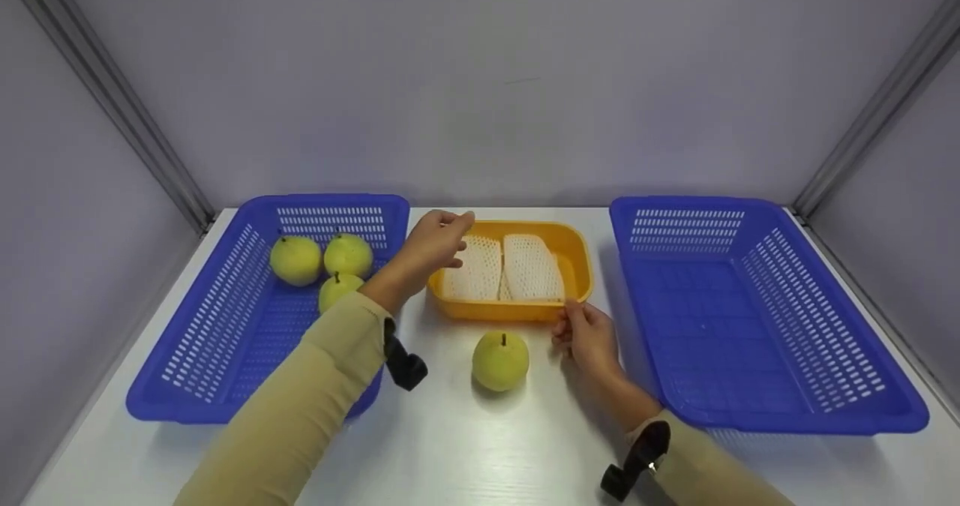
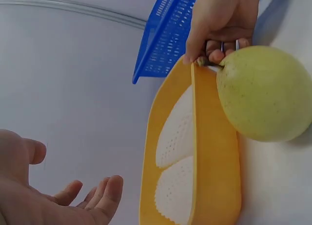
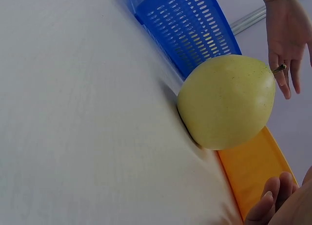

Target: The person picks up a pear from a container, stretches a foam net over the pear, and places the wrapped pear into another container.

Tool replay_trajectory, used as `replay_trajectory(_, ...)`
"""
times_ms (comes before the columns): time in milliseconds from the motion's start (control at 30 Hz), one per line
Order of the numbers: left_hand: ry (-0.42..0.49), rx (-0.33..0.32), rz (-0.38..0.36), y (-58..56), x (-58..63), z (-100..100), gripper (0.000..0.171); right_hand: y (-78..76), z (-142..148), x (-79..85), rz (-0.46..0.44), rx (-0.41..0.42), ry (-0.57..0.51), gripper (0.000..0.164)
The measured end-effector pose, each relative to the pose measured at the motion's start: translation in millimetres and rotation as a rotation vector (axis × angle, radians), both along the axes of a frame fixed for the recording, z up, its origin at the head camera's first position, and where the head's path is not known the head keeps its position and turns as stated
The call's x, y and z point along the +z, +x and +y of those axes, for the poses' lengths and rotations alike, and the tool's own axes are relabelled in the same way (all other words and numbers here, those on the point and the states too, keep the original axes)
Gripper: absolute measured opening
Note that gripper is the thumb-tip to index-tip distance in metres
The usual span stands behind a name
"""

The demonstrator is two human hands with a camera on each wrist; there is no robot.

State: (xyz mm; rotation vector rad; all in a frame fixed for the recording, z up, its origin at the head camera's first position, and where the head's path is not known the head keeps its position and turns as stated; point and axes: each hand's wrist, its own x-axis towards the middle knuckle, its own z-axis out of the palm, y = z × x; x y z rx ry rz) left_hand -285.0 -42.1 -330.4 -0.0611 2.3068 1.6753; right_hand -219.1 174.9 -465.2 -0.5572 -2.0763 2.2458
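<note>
A yellow-green pear stands stem-up on the white table, in front of a yellow plastic bin. Two white foam fruit nets lie side by side inside the bin. My left hand hovers over the bin's left end, its fingers loosely spread and holding nothing, as the left wrist view also shows. At the front right corner, my right hand pinches the bin's rim between thumb and curled fingers. The pear looms large in the right wrist view, apart from both hands.
To the left stands a blue perforated basket with several pears in it; my left forearm crosses over its edge. Another blue basket stands on the right, beside my right hand. A grey wall closes off the back.
</note>
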Motion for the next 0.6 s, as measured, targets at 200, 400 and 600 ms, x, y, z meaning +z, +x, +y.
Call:
replay_trajectory(200,-0.114,-0.003,-0.017,-15.2,-7.5,7,0.046,1.0,0,-1.2,0.061,-0.006,0.006,0.029)
replay_trajectory(400,-0.217,-0.031,-0.034,-25.3,-20.3,13,0.059,0.9,1,-2.0,0.06,-0.027,0.027,0.03)
replay_trajectory(600,-0.493,-0.103,0.033,-26.1,-37.1,23,0.042,0.2,-1,-2.6,0.055,-0.011,0.024,0.029)
